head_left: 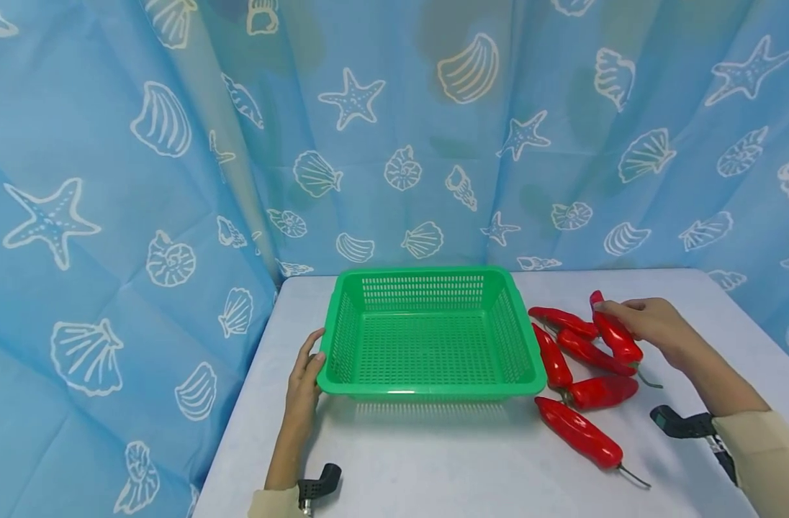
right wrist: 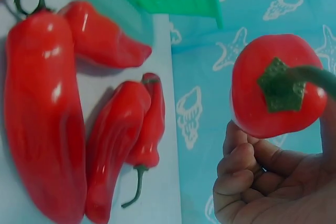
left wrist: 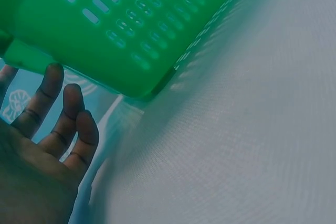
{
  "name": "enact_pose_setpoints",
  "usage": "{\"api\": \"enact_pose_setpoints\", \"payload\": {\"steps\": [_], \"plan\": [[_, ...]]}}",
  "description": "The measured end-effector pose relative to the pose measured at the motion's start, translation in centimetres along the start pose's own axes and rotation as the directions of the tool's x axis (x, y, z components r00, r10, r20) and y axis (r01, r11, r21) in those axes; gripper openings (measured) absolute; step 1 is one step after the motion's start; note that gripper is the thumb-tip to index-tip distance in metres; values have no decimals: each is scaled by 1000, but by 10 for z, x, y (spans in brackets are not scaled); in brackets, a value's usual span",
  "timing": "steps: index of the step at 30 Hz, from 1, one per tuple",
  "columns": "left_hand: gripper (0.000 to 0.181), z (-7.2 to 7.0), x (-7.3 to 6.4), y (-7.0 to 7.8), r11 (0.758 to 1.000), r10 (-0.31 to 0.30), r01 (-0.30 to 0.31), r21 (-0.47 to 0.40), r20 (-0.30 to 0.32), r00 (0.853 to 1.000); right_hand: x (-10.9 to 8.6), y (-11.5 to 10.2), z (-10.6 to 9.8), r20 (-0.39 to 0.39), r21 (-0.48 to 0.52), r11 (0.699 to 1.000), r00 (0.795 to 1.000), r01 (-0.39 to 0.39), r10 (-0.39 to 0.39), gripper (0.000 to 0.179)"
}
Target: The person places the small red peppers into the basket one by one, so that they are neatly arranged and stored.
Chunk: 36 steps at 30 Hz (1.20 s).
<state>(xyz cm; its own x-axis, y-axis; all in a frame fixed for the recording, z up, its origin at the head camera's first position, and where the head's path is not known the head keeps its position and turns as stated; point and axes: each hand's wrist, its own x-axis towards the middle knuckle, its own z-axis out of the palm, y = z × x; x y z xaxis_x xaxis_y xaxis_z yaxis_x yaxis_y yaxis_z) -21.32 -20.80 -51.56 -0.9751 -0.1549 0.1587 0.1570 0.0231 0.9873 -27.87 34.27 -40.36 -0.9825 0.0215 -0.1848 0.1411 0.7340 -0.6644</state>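
In the head view my right hand (head_left: 656, 329) pinches a red chili pepper (head_left: 617, 337) by its far part, raised above the other peppers. Its green stem points at the camera in the right wrist view, and the held red chili pepper (right wrist: 247, 87) hides some of my fingers. A green plastic basket (head_left: 427, 389) with slotted walls stands on the table. My left hand (head_left: 301, 378) is at its left rim. The left wrist view shows that hand's fingers (left wrist: 73, 100) loosely bent and spread beside the rim; the thumb is not clearly visible there.
Several red chili peppers lie right of the basket, one pepper (head_left: 582, 435) nearest the front and another pepper (head_left: 602, 392) behind it. A white cloth (head_left: 433, 467) covers the table. Blue curtains (head_left: 401, 144) with shell prints hang behind and at the left.
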Motion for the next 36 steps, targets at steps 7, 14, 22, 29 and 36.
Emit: {"api": "enact_pose_setpoints", "payload": {"steps": [7,14,22,29,36], "plan": [[45,0,-1,1,1000,9,-9,-8,-1,1000,0,-19,8,35,42,999,999,10,-11,97],[45,1,-1,0,1000,8,-8,0,-6,1000,1,-31,14,55,61,997,998,40,-43,96],[45,1,1,1,1000,-1,1,3,-4,1000,0,-48,20,99,120,993,995,8,-20,99],[45,0,1,0,1000,-20,20,-2,-10,1000,1,-66,31,117,152,988,993,12,-30,99],[44,0,0,0,1000,-12,12,-1,-8,1000,5,-79,41,132,168,986,991,15,-37,99]]}}
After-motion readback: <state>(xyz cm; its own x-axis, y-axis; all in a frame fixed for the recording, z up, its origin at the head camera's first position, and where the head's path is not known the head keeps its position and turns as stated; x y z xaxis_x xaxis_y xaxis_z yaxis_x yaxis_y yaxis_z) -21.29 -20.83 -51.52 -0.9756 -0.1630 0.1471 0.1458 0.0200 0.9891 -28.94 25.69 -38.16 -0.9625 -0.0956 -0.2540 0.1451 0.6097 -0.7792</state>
